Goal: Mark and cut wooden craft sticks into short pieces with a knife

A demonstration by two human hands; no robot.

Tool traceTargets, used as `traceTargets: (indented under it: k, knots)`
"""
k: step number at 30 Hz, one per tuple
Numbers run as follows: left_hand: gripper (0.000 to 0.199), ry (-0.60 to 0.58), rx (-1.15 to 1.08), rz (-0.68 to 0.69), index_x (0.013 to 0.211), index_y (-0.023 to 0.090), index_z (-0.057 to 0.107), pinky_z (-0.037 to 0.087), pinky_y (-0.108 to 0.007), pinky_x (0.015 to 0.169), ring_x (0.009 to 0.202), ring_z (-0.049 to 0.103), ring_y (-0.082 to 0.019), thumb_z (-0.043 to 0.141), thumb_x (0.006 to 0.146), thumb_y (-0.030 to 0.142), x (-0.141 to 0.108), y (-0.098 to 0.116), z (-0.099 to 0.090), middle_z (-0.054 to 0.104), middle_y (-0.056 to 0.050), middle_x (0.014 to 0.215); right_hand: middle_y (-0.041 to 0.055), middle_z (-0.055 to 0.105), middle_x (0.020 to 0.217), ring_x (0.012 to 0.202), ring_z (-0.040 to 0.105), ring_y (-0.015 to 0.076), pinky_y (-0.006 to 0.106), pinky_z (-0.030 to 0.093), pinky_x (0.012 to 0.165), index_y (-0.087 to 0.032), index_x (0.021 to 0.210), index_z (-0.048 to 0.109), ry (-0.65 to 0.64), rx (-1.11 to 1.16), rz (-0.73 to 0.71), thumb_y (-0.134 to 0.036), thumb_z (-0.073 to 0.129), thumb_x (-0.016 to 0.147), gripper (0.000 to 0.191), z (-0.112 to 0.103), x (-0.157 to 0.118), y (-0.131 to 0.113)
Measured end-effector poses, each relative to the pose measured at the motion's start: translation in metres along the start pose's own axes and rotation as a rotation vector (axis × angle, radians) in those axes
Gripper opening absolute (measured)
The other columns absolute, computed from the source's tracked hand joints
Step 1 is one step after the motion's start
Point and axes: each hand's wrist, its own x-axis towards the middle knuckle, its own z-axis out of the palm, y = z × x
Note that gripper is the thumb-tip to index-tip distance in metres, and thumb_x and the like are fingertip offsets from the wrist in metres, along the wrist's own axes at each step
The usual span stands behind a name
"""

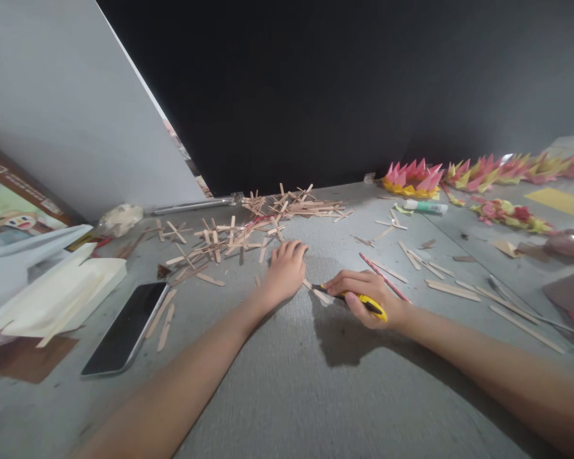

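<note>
My right hand (363,290) grips a yellow and black utility knife (372,306), its front end pointing left. The knife's tip meets a wooden craft stick (317,293) lying on the grey tabletop. My left hand (288,271) rests on the table with curled fingers, holding down the stick's other end, which is partly hidden under it. Just beyond that hand lies a pile of craft sticks (233,237), many joined in crosses. A thin red-and-white striped stick (385,277) lies behind my right hand.
A phone (127,328) lies on the left beside a pale open box (71,296). On the right are loose sticks (452,290), a glue stick (425,207) and pink-yellow folded-paper pieces (412,178). A black panel (339,89) stands along the back.
</note>
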Motion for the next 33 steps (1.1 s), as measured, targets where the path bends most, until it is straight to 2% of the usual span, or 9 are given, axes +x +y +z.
traceTargets:
  k: [11,33]
  knots:
    - [0.044,-0.006,-0.002,0.000,0.139,0.021,0.057,0.036,-0.051,0.117,0.142,0.046,-0.031,0.042,0.099,0.011,-0.0005,-0.0002,-0.0006,0.057,-0.012,0.150,0.0127,0.075,0.095,0.087,0.075,0.0205,0.032,0.060,0.072,-0.018,0.106,0.065,0.045,0.005,-0.051,-0.020,0.039,0.107,0.026,-0.0007,0.0023,-0.0015]
    - [0.045,-0.002,-0.012,-0.011,0.139,0.021,0.058,0.037,-0.051,0.116,0.141,0.046,-0.031,0.044,0.098,0.011,-0.0003,-0.0003,0.0009,0.057,-0.012,0.150,0.0128,0.073,0.093,0.085,0.074,0.0208,0.033,0.059,0.073,-0.017,0.105,0.065,0.067,0.042,-0.028,-0.022,0.039,0.108,0.027,0.0007,0.0007,0.0000]
